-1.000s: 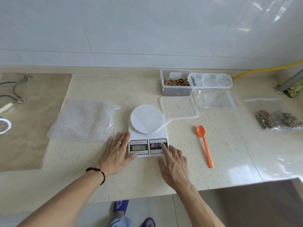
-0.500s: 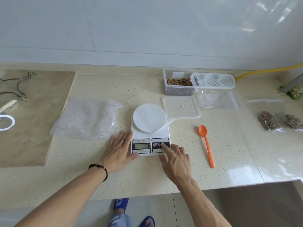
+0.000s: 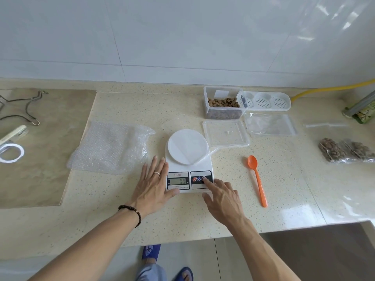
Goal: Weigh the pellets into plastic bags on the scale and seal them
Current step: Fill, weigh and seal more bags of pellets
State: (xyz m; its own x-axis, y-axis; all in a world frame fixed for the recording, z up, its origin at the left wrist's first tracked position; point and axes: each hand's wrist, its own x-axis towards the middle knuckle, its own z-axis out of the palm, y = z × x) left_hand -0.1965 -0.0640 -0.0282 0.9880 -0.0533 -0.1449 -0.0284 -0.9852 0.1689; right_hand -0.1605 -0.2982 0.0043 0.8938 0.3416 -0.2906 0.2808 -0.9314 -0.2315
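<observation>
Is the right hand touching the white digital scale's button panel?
Touching: the head view shows the right hand with its index fingertip on a button of the white digital scale.

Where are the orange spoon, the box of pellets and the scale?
orange spoon (image 3: 256, 175): head view, on its handle just below the bowl.
box of pellets (image 3: 222, 102): head view, on the brown pellets inside.
scale (image 3: 187, 146): head view, on its round white platform.

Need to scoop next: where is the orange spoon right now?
In the head view, the orange spoon lies on the counter right of the scale, bowl pointing away, in front of the container lid.
</observation>
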